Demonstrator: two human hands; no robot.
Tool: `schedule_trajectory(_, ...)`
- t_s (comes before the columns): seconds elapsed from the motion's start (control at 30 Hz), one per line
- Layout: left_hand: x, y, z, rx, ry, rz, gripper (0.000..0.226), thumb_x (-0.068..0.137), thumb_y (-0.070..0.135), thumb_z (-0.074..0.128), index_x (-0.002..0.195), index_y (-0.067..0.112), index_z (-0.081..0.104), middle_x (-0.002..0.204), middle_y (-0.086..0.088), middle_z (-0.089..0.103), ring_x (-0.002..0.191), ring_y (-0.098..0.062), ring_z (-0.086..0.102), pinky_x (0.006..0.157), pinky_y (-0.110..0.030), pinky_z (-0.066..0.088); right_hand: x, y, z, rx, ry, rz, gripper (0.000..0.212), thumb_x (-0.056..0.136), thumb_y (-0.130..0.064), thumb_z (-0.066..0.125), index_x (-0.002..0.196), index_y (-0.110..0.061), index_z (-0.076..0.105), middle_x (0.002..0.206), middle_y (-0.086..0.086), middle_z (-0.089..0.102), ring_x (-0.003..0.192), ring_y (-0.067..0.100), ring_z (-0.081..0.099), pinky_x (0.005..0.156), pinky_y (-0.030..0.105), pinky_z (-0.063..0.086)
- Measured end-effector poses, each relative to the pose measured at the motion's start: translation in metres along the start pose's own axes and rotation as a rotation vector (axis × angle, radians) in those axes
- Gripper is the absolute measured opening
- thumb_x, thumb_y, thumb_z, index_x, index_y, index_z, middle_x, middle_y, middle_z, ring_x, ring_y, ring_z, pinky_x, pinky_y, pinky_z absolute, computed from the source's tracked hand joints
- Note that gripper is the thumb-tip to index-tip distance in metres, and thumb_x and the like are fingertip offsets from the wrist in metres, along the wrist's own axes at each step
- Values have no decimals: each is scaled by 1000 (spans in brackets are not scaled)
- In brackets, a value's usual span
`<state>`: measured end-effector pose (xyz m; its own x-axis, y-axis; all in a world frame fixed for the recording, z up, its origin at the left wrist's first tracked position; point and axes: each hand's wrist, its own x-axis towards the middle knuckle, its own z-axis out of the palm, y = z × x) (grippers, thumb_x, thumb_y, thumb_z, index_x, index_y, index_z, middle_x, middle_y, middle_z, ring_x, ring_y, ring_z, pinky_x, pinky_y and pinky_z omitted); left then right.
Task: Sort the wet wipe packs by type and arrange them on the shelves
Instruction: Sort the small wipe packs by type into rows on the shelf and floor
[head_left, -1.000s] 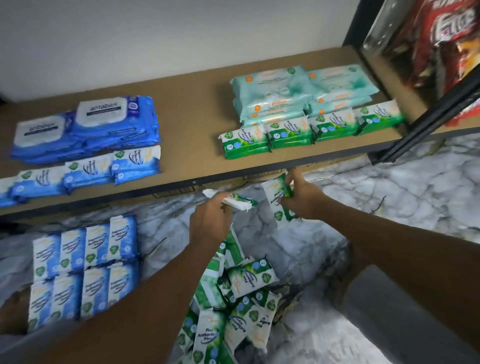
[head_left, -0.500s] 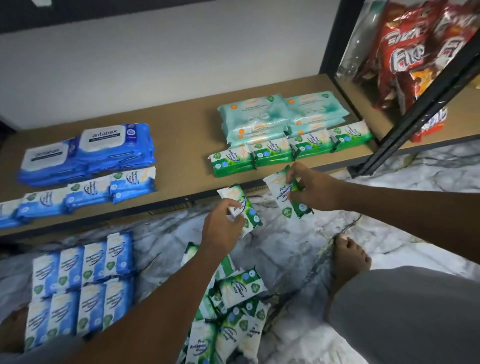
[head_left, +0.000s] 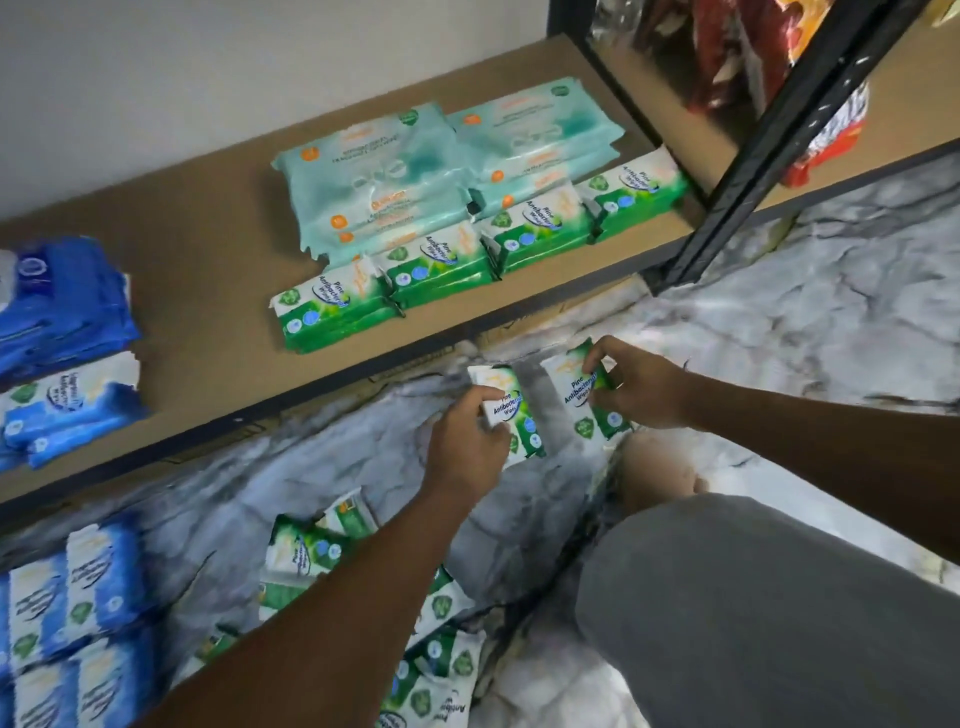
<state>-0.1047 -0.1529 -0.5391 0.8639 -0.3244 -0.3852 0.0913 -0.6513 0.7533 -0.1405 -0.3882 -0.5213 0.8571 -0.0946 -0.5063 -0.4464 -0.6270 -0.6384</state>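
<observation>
My left hand grips a green pine wipe pack just below the shelf's front edge. Beside it, my right hand pinches a second green pine pack. On the brown shelf a row of green pine packs lies in front of stacked teal packs. Blue packs sit at the shelf's left end. Several loose green packs lie heaped on the marble floor under my left forearm.
Small blue packs stand in rows on the floor at the lower left. A black shelf post rises at the right, with red snack bags behind it. My grey-clad knee fills the lower right.
The camera has swung to the right and closer to the shelf. Both hands still hold their green packs, now nearer together, with the left pack turned face up.
</observation>
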Motion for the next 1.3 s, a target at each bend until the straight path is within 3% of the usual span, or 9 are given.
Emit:
schedule_trajectory(0.17,36,4,49,11,-58,-41,32,89,12,64,104,39,57,91,-4,68,74,-26,65,66,-40,56,24,50,7,89,54,54,28,87,-11,65,98,-31,49,83,13,67,65,23,58,66,43,53)
schedule_trajectory(0.3,58,6,74,41,-69,-83,30,89,13,65,107,36,59,97,1,70,87,-21,67,76,-34,57,34,71,10,53,86,100,28,88,-12,63,99,-33,48,83,7,65,71,25,60,63,33,48)
schedule_trajectory(0.43,68,8,91,68,-29,-74,31,86,13,67,106,36,60,108,-5,66,85,-20,66,65,-19,45,44,80,12,-71,191,147,27,87,-20,60,108,-35,51,108,10,56,91,28,59,74,27,42)
schedule_trajectory(0.6,67,20,96,109,34,-51,34,90,10,65,121,24,64,128,-10,48,86,-15,51,71,-9,30,48,71,17,-112,279,145,33,92,-17,56,124,-25,53,114,6,40,79,26,55,78,26,41)
schedule_trajectory(0.87,68,23,101,152,89,-47,42,94,10,58,135,21,58,141,-7,39,118,-21,53,84,-12,31,49,69,20,-116,311,149,35,93,-16,53,127,-25,53,120,10,43,86,31,56,81,27,42)
schedule_trajectory(0.97,66,22,96,125,77,-45,42,95,13,57,135,23,58,140,-8,38,107,-23,60,86,-15,35,48,64,19,-150,341,158,38,90,-19,57,127,-24,55,121,13,44,109,36,50,92,37,45)
schedule_trajectory(1.07,60,16,82,55,109,-14,38,92,12,60,128,25,62,128,-3,40,92,-24,65,89,-22,48,46,45,23,-171,478,65,36,87,-24,62,123,-20,61,120,16,47,115,36,43,95,40,40)
schedule_trajectory(1.17,50,-2,52,3,166,-1,36,89,15,63,122,28,64,122,3,51,90,-13,65,88,-27,52,48,12,37,-66,504,-93,30,85,-20,63,115,-18,65,113,13,49,109,30,46,94,31,38)
schedule_trajectory(1.3,24,-41,-1,-28,253,-30,32,90,18,66,119,30,64,119,0,59,81,5,59,81,-17,49,41,-43,72,69,339,-222,26,83,-15,65,109,-19,65,108,5,50,84,15,52,82,22,41)
